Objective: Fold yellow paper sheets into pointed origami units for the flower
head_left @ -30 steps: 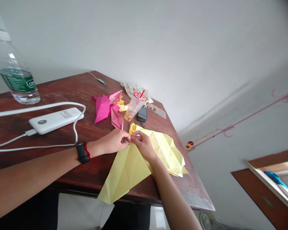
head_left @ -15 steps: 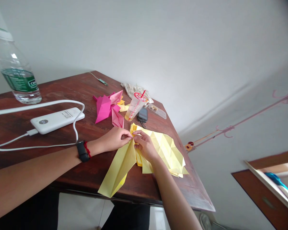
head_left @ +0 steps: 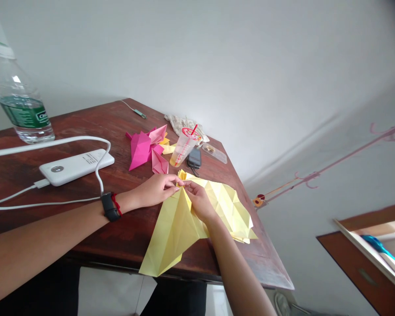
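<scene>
A creased sheet of yellow paper point(head_left: 174, 232) hangs down toward the table's front edge, its top corner between my fingertips. My left hand point(head_left: 159, 189) pinches that corner from the left, thumb and fingers close together. From the other side my right hand point(head_left: 200, 199) grips the same corner, its fingers curled and partly hidden. Beneath and to the right lies a pile of folded yellow paper point(head_left: 232, 210) with triangular creases. Just beyond my left hand sit pink and magenta folded paper pieces point(head_left: 141, 149).
Behind the hands stand a plastic cup with a red straw point(head_left: 184, 147), a small dark device point(head_left: 193, 158) and a clear lid point(head_left: 215, 153). At left are a white power bank point(head_left: 77, 166) with a looping cable and a water bottle point(head_left: 24, 105).
The lower part of the held yellow sheet has spread open and swung to the right. Both hands stay near the same corner, and the left fingers have shifted slightly.
</scene>
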{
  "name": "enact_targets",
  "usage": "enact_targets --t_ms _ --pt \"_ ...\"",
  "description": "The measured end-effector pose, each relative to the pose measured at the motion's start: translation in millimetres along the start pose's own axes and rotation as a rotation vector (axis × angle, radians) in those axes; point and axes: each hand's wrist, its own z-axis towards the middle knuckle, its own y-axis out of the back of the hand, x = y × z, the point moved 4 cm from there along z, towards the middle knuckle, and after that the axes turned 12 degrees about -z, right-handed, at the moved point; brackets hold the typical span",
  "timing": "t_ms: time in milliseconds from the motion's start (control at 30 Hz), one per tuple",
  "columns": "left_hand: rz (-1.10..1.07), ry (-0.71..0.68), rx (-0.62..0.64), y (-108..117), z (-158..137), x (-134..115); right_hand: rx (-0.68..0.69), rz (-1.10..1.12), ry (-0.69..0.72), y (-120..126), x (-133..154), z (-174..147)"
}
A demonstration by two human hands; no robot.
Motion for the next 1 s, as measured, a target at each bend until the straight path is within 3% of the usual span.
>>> enact_targets --t_ms 400,667,867,1000 --pt "0.017 0.04 -0.041 5.4 1.1 7.2 0.08 0.07 -0.071 -1.1 -12.9 0.0" --pt "-0.115 0.035 0.081 -0.6 1.2 11.3 0.072 0.024 -0.066 -4.2 -8.2 0.0" --pt "-0.18 -0.033 -0.004 3.9 6.4 14.7 0.058 -0.033 -0.066 -2.2 -3.4 -1.4" --pt "-0.289 0.094 0.028 3.4 5.4 14.6 0.062 -0.026 -0.057 -1.5 -2.3 -1.8"
